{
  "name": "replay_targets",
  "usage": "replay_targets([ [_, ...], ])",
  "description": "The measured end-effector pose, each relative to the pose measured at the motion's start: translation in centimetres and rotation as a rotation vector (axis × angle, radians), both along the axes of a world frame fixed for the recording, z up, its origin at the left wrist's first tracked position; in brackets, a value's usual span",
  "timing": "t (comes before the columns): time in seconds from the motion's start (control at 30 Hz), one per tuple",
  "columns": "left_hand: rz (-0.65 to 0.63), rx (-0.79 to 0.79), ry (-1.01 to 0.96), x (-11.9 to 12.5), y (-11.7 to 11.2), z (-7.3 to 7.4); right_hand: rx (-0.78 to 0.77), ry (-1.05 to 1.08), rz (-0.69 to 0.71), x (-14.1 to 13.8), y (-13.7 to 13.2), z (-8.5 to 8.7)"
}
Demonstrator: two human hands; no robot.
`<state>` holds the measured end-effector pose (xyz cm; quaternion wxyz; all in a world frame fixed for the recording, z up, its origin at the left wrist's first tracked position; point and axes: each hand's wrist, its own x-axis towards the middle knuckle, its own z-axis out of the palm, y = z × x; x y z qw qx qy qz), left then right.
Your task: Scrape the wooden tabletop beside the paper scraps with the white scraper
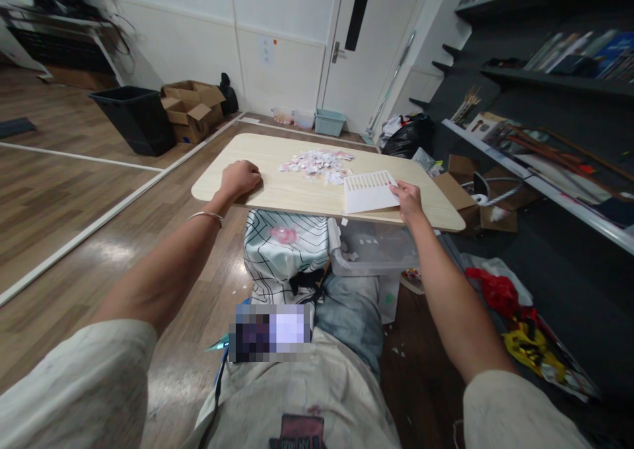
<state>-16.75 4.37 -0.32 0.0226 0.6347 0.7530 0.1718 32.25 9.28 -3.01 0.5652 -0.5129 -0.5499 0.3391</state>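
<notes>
My right hand (pixel 410 200) pinches the right edge of a white sheet (pixel 371 200) marked with a row of beige strips along its upper part. The sheet lies over the front of a pale wooden tabletop (pixel 292 198). On the same top, my left hand (pixel 241 178) rests as a loose fist near the left front edge, and nothing shows in it. Between the hands, farther back, is a heap of small white paper pieces (pixel 317 164), some with pink marks. The sheet's upper left corner is close to the heap.
Below the tabletop are a clear plastic bin (pixel 371 247) holding a few scraps and a checked cloth (pixel 284 251). A phone (pixel 271 333) lies on my lap. A black trash bin (pixel 136 119) and cardboard boxes (pixel 193 109) stand left; dark shelves (pixel 549 105) line the right.
</notes>
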Motion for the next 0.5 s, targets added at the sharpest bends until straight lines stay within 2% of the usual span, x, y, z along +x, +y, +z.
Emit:
replay_targets([
  [0.2,0.003,0.008,-0.006,-0.09,-0.11,-0.18,0.034,-0.001,-0.073,0.0,0.11,0.05],
  [0.4,-0.006,0.03,-0.028,-0.17,-0.16,-0.39,-0.038,0.002,0.058,0.3,-0.17,0.26],
  [0.5,-0.004,0.04,-0.026,-0.19,-0.07,-0.4,-0.029,0.057,0.066,0.44,-0.19,0.4],
])
